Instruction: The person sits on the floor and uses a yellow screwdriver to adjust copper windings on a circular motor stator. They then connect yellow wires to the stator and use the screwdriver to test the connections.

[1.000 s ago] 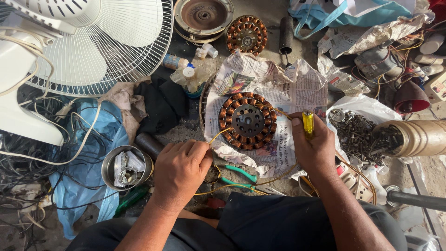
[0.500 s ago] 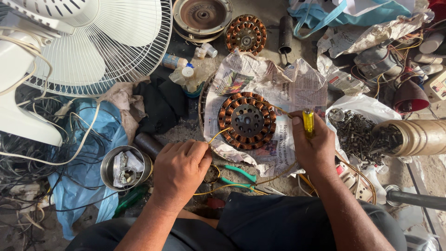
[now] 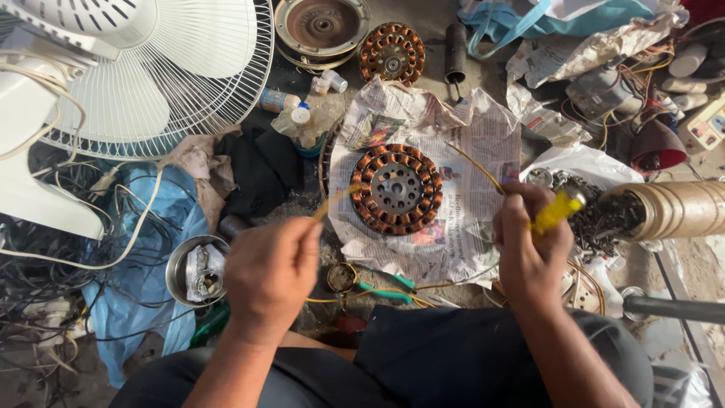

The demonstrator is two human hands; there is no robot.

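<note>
Between left hand (image 3: 270, 276) and right hand (image 3: 531, 245), perhaps taut, yellow wire (image 3: 332, 202).

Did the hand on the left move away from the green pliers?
Yes. The left hand has lifted up and away from the green-handled pliers, pulling a yellow wire toward the small steel bowl.

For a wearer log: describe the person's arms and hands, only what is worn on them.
Both forearms are bare up to the frame's lower edge, with no sleeve in view. The left hand and right hand wear no gloves. No ring, watch or wristband shows on either. Dark clothing covers the lap below.
</note>
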